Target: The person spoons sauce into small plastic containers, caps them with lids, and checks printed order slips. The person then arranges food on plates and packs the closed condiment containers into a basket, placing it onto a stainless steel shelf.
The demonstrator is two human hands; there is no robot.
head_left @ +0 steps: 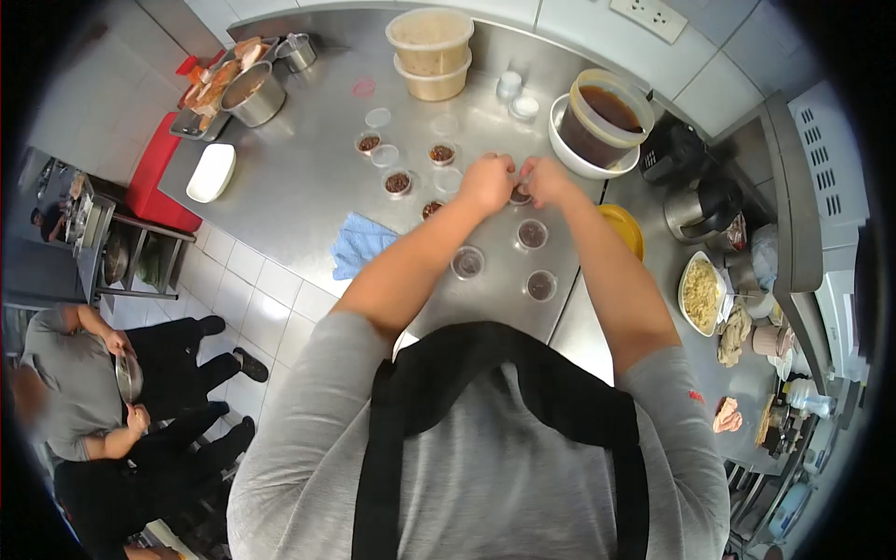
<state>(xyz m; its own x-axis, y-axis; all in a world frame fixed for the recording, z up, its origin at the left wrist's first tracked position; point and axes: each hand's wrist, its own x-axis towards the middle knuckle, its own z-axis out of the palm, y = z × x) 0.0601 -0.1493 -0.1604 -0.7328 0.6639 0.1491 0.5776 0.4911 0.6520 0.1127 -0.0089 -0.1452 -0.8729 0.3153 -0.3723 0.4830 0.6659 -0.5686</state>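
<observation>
At the middle of the steel counter, my left hand (487,184) and my right hand (549,180) meet over a small clear plastic cup (520,196) with dark contents. The fingers of my right hand are closed at its rim. My left fingers are pinched together just beside them, and what they hold is hidden. Nearer to me stand more dark-filled cups, among them one cup (532,234) and another cup (540,286). Left of my hands are cups of reddish-brown flakes, such as this cup (397,183), with clear round lids (385,156) lying among them.
A blue cloth (361,245) lies at the counter's left edge. Behind are stacked tubs (430,56) and a tub of dark liquid (602,117) in a white bowl. A yellow plate (621,231) lies by my right forearm. A co-worker (79,373) stands at left holding a pan.
</observation>
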